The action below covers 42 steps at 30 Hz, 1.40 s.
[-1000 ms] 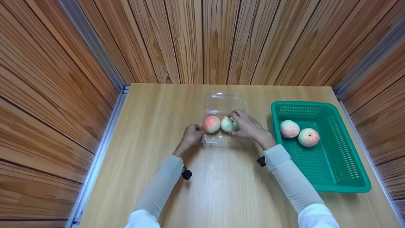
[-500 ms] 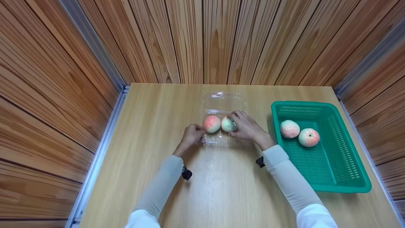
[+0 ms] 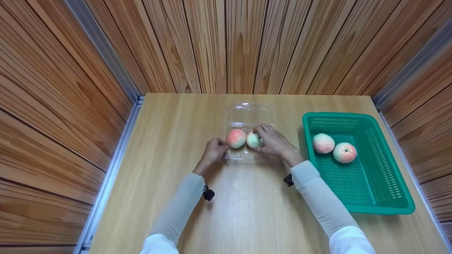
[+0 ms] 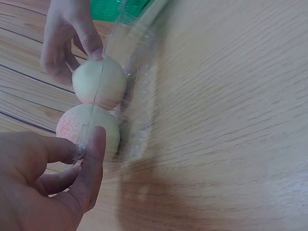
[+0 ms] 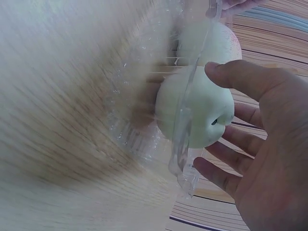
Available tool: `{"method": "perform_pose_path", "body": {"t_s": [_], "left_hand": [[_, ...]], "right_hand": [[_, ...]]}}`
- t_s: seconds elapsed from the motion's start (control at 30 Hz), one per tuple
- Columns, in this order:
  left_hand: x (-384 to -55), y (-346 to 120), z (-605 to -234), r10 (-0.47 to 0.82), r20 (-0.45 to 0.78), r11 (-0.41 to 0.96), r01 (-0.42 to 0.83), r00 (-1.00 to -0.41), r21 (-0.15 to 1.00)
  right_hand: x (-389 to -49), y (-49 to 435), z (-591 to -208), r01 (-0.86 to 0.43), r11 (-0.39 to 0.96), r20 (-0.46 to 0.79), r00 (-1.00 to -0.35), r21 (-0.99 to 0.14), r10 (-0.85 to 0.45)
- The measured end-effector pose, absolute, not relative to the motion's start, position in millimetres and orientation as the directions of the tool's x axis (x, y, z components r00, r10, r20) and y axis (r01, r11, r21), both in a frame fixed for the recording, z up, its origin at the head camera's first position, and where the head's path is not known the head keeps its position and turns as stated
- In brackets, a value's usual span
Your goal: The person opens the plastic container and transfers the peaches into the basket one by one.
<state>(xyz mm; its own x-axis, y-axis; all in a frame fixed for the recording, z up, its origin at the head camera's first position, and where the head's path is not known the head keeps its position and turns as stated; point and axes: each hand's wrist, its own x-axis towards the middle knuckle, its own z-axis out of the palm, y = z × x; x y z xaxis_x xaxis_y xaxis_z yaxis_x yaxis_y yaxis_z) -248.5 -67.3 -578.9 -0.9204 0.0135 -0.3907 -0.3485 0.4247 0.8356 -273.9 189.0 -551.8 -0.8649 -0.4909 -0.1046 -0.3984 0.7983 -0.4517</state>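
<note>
A clear plastic clamshell box (image 3: 243, 155) lies with its lid folded back on the table. Two peaches sit side by side in its base: a pinker one (image 3: 236, 138) on the left and a paler one (image 3: 253, 140) on the right. My left hand (image 3: 214, 151) pinches the box's left rim between thumb and fingers, as the left wrist view shows. Around the paler peach curve the thumb and fingers of my right hand (image 5: 269, 130). Its thumb touches the fruit near the rim; the far fingertips are partly hidden behind it.
A green plastic basket (image 3: 367, 187) stands at the right of the wooden table (image 3: 169, 120). Inside lie two more peaches, one pinkish (image 3: 323, 143) and one with its stem hollow upward (image 3: 344, 153). Wood-plank walls (image 3: 243, 46) enclose the back and sides.
The paler peach has turned slightly under my right hand, its dark stem spot shifting toward me. That hand and forearm have edged a little left. My left hand keeps its place.
</note>
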Motion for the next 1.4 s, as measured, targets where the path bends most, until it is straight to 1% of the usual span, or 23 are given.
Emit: {"method": "perform_pose_path", "body": {"t_s": [0.2,0.43,0.7,0.93,1.17,1.4], "left_hand": [[-249.1,-66.8,-579.0,0.015,-0.407,0.425,-0.363,-0.913,0.83],[-249.0,-67.4,-578.5,0.019,-0.399,0.416,-0.356,-0.917,0.837],[-249.8,-67.9,-578.6,0.034,-0.414,0.4,-0.367,-0.91,0.84],[-250.5,-68.3,-578.8,0.027,-0.426,0.378,-0.385,-0.905,0.842],[-249.7,-69.1,-579.4,0.035,-0.426,0.382,-0.382,-0.904,0.842],[-249.8,-70.4,-579.5,0.043,-0.438,0.374,-0.393,-0.898,0.84]], "right_hand": [[-272.2,188.5,-557.6,-0.422,0.783,-0.083,-0.856,-0.457,-0.51],[-270.2,184.7,-561.8,-0.405,0.8,-0.133,-0.853,-0.442,-0.505],[-270.5,178.4,-564.1,-0.445,0.794,-0.135,-0.833,-0.414,-0.537],[-271.4,176.7,-567.3,-0.424,0.791,-0.154,-0.832,-0.442,-0.533],[-270.1,172.7,-570.7,-0.386,0.809,-0.189,-0.842,-0.443,-0.506],[-268.4,168.7,-572.7,-0.371,0.803,-0.167,-0.855,-0.466,-0.491]]}}
